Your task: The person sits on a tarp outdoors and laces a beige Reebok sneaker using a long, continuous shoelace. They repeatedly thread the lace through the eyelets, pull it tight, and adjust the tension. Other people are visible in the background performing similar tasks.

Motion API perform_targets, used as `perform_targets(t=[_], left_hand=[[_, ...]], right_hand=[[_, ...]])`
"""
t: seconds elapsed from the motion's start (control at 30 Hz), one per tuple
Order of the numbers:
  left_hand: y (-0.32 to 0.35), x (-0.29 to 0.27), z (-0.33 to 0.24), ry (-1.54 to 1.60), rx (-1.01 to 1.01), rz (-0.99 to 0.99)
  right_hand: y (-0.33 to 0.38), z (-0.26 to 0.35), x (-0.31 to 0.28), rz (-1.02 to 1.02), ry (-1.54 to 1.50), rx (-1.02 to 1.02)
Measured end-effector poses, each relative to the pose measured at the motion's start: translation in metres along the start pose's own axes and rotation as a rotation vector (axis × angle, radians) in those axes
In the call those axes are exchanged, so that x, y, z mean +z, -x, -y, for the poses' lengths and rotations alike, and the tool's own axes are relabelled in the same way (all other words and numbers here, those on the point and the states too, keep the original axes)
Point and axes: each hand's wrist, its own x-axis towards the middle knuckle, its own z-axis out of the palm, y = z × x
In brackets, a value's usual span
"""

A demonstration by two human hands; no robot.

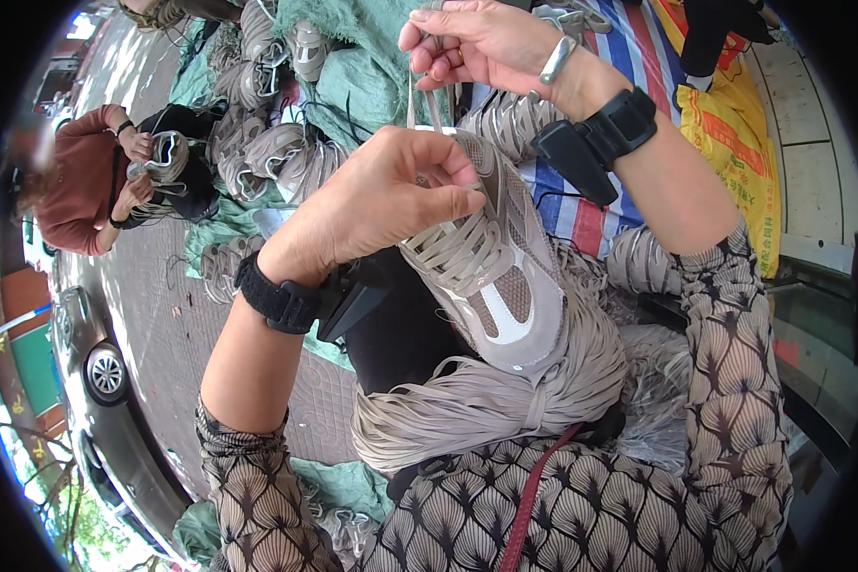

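A grey and beige sneaker (530,303) with white trim rests on my lap, its toe toward me and its front partly laced. My left hand (377,191) is closed at the upper eyelets, thumb and fingertips pinched against the shoe; what lies under the fingers is partly hidden. Above the shoe, my right hand (491,48) pinches a flat beige shoelace (411,103) that runs up taut from behind my left hand. Beneath the toe, a thick tied bundle of beige laces (448,405) lies across my lap.
Several similar sneakers (296,157) are heaped on green sacking (353,81) ahead. A striped sheet (582,205) and a yellow sack (734,143) lie to the right. At left, another person (86,181) holds a shoe (169,157); a parked car (114,410) stands beyond the paving.
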Motion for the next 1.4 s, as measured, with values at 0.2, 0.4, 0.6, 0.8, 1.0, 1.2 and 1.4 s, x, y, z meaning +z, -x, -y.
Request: perform_targets(t=[0.2, 0.4, 0.6, 0.8, 1.0, 1.2, 1.4], left_hand=[[0.000, 0.014, 0.010, -0.047, 0.241, -0.070], [0.008, 0.030, 0.004, -0.299, 0.387, -0.262], [0.021, 0.052, 0.014, -0.740, 0.545, -0.421], [0.033, 0.029, 0.046, -0.385, 0.350, -0.758], [0.007, 0.000, 0.056, 0.313, 0.062, -0.408], [-0.028, -0.009, 0.060, 0.615, 0.356, -0.203], [0.003, -0.039, 0.056, 0.785, 0.480, -0.416]], right_hand=[[-0.004, -0.003, -0.001, 0.069, 0.054, -0.066], [-0.014, -0.014, -0.012, 0.107, 0.135, -0.178], [-0.034, -0.022, -0.014, 0.053, 0.537, -0.402], [-0.047, -0.014, -0.023, -0.002, 0.732, -0.415], [-0.059, -0.003, 0.002, 0.105, 0.696, -0.460], [-0.073, -0.011, -0.009, 0.175, 0.727, -0.368], [0.018, 0.037, 0.009, -0.156, 1.470, -0.177]])
